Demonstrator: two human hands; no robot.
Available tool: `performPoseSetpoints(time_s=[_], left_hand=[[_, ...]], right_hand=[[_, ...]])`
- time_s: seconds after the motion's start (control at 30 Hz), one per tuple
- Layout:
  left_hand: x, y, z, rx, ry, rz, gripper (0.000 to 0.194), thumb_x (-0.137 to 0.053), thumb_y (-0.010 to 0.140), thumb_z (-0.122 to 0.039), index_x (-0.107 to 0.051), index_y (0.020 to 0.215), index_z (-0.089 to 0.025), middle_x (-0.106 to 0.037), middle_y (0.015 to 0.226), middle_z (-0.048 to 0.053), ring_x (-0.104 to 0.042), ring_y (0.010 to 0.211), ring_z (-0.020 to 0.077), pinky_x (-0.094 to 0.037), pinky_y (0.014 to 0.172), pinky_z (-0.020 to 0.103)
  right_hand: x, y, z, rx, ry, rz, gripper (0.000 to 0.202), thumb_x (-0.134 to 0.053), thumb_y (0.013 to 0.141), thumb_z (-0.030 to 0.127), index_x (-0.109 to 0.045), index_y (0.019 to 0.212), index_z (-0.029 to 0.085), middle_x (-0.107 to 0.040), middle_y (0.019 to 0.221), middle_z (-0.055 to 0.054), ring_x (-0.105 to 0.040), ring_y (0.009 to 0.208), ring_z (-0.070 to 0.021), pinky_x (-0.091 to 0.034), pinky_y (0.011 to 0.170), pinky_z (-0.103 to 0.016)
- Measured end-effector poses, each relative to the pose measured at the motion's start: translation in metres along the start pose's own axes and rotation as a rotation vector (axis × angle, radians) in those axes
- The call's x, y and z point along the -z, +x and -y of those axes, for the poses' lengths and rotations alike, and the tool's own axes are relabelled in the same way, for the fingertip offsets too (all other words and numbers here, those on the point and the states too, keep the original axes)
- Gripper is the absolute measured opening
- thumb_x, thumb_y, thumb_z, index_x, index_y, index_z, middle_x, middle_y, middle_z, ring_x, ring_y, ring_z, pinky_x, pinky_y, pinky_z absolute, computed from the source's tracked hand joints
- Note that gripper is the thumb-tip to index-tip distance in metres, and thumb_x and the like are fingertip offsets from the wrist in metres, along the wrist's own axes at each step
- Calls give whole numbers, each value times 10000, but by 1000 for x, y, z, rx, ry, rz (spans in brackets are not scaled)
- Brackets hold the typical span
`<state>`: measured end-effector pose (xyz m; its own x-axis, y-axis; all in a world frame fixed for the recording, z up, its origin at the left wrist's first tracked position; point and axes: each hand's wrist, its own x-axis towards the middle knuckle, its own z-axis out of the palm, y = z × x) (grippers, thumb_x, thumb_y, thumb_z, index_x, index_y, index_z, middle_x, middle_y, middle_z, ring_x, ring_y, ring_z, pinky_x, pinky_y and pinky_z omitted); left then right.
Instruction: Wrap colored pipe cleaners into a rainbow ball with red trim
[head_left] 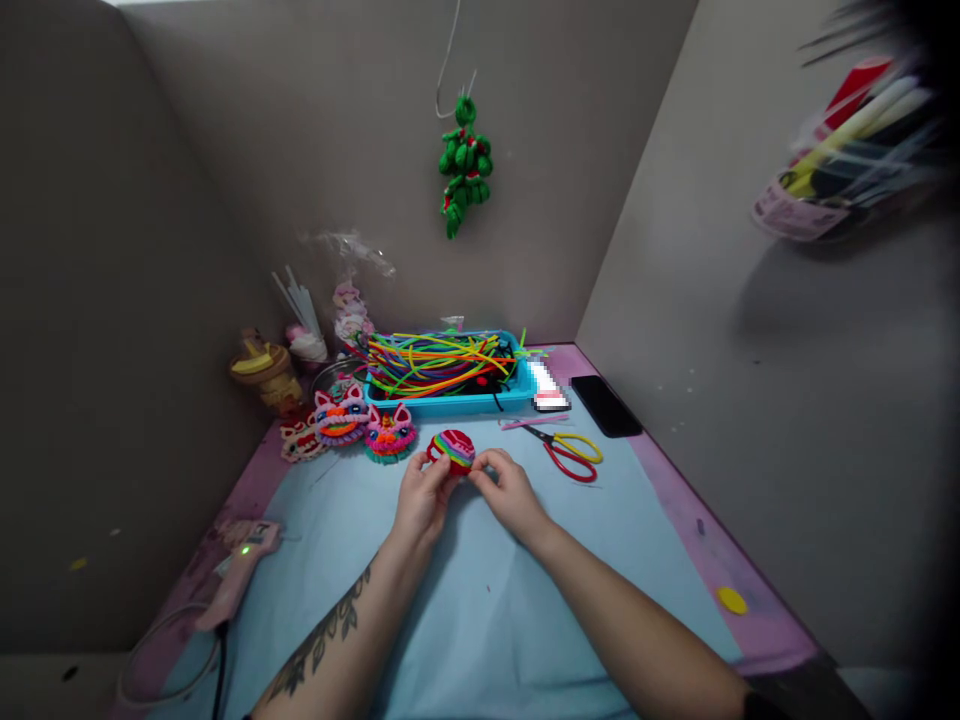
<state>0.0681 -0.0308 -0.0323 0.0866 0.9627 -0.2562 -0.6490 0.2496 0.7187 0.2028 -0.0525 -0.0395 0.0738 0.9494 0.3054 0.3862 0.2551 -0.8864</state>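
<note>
Over the middle of the blue cloth, my left hand (424,490) is closed on a small round pipe-cleaner piece (454,447), red with curved rainbow bands. My left thumb lies across its front. At the piece's lower right edge, my right hand (506,490) has thumb and fingertips pinched together. Whatever lies between those fingertips is too small to make out. Finished-looking pipe-cleaner animal heads, one pink and purple (390,434) and one pink and orange (341,416), sit to the left of my hands.
A blue tray (450,407) of colourful pipe cleaners stands at the back. Scissors (566,452) and a black phone (606,406) lie to the right. A pink glue gun (238,575) with a lit green light and cord rests at left. A green ornament (465,165) hangs above.
</note>
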Motion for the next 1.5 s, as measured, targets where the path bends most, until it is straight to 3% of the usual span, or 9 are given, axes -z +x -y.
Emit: performPoseSetpoints(time_s=[0.37, 0.53, 0.63, 0.8, 0.97, 1.17, 1.37, 1.5], left_hand=[[3, 4, -3, 156, -19, -28, 200, -643, 792, -83, -553, 959, -147, -710, 812, 49, -689, 668, 119, -568, 618, 199], [6, 7, -1, 233, -74, -55, 72, -586, 826, -64, -610, 851, -127, -686, 741, 35, -656, 610, 84, -542, 577, 145], [7, 7, 2, 248, -102, -20, 59, -612, 809, -71, -644, 819, -119, -690, 780, 41, -659, 676, 85, -539, 636, 143], [8, 4, 5, 249, -31, 139, 243, -745, 697, -126, -672, 928, -120, -706, 894, 66, -661, 813, 134, -516, 809, 226], [9, 2, 9, 171, 59, 138, 348, -809, 622, -159, -668, 939, -140, -706, 931, 63, -659, 879, 164, -481, 892, 280], [9, 3, 11, 106, 113, 93, 374, -827, 606, -212, -648, 929, -154, -704, 840, 51, -668, 835, 173, -505, 863, 310], [10, 4, 9, 122, 95, 36, 416, -839, 579, -191, -624, 934, -164, -696, 831, 25, -663, 762, 138, -526, 764, 255], [8, 3, 7, 139, 74, 62, 446, -832, 585, -175, -619, 976, -164, -697, 879, 35, -663, 784, 140, -523, 758, 243]], right_hand=[[-2, 3, -7, -193, 216, -12, 113, -603, 721, 290, -542, 738, 196, -573, 708, 10, -540, 702, -162, -419, 694, -284], [-1, 5, -7, -288, 354, 44, 189, -640, 684, 305, -506, 768, 202, -521, 599, 60, -502, 572, -125, -391, 590, -254], [0, 6, -8, -303, 376, 40, 203, -645, 678, 311, -507, 777, 199, -529, 599, 60, -494, 564, -120, -375, 580, -249], [1, 7, -10, -301, 362, 41, 196, -645, 673, 307, -515, 770, 197, -529, 597, 57, -482, 561, -120, -363, 575, -249], [1, 7, -10, -266, 327, 33, 157, -644, 683, 294, -527, 720, 195, -494, 578, 60, -455, 550, -115, -353, 561, -246], [1, 6, -11, -253, 281, 63, 159, -630, 703, 318, -548, 678, 184, -519, 600, 36, -463, 582, -125, -372, 584, -253], [0, 6, -11, -243, 269, 83, 163, -619, 704, 322, -542, 666, 184, -505, 593, 40, -452, 585, -122, -370, 586, -248], [0, 6, -10, -244, 289, 87, 168, -615, 705, 325, -531, 659, 187, -499, 590, 44, -446, 576, -119, -364, 580, -248]])
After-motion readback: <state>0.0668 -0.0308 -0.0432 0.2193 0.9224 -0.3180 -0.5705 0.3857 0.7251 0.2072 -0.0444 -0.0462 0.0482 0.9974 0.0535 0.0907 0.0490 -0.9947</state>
